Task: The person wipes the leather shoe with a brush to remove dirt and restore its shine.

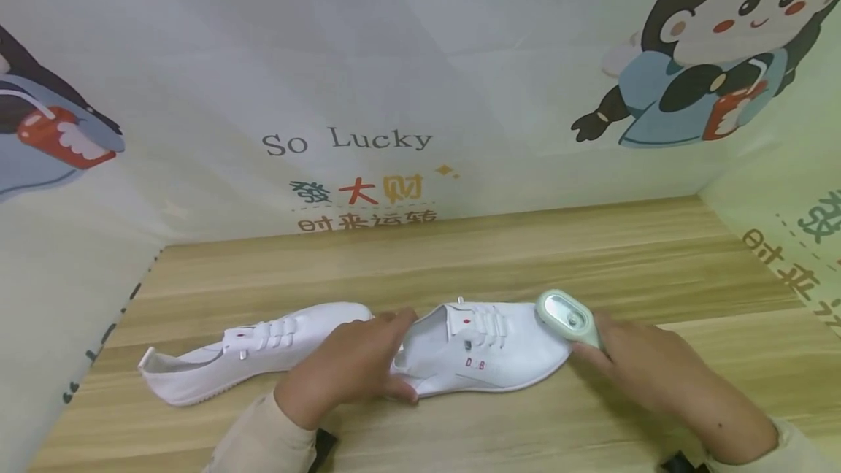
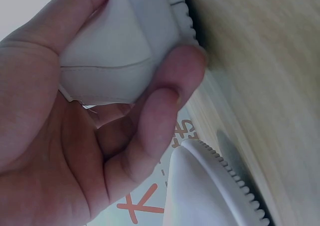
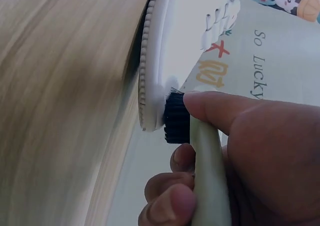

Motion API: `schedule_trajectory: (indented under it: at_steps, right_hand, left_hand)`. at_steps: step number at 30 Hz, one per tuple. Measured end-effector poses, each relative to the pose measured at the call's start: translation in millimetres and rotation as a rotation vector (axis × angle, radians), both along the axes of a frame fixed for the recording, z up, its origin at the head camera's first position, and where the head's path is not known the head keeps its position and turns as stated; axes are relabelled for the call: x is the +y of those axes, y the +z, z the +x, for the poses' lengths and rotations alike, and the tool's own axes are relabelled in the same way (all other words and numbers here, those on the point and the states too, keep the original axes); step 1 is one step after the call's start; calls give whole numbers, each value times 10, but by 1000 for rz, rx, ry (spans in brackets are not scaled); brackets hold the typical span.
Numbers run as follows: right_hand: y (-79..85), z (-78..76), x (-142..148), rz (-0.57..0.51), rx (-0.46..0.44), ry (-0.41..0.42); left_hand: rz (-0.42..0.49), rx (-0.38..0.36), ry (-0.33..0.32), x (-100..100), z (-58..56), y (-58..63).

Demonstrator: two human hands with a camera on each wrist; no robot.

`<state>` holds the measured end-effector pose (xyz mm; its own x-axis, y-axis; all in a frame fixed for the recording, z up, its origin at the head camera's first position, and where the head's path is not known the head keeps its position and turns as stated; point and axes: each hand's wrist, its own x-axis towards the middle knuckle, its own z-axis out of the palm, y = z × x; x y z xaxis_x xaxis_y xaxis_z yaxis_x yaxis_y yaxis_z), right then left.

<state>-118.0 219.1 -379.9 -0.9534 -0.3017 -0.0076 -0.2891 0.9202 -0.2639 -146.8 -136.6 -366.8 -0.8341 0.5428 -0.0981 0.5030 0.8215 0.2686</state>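
Note:
My left hand grips the heel of a white lace-up shoe, thumb on the near side and fingers around the back. In the left wrist view the fingers curl round the shoe's heel. My right hand holds a pale green shoe brush over the toe. Its dark bristles meet the front of the toe in the right wrist view, with my thumb along the back of the brush head. The second white shoe lies to the left, its toe close behind my left hand.
Both shoes are on a wood-grain tabletop. A printed cloth backdrop with cartoon figures and lettering rises behind, and cloth also stands along the left and right sides.

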Motion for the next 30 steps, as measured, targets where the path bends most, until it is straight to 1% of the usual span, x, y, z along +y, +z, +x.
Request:
schedule_trajectory:
  at_steps: [3, 8, 13, 16, 20, 24, 30]
  right_hand:
    - [9, -22, 23, 15, -1, -24]
    - [22, -34, 38, 21, -6, -58]
    - [5, -36, 6, -21, -24, -29]
    - [-7, -15, -16, -48, -26, -14]
    - [-20, 13, -34, -50, -22, 3]
    - [-20, 22, -39, -40, -5, 17]
    - [-17, 27, -40, -45, -20, 41]
  left_hand:
    - [-3, 8, 2, 1, 2, 4]
    - [6, -1, 0, 4, 10, 5]
    - [2, 6, 6, 5, 0, 1]
    - [1, -6, 7, 3, -3, -5]
    - [-7, -19, 5, 1, 0, -5]
    - [-6, -6, 6, 5, -12, 11]
    - [-4, -20, 2, 9, -14, 11]
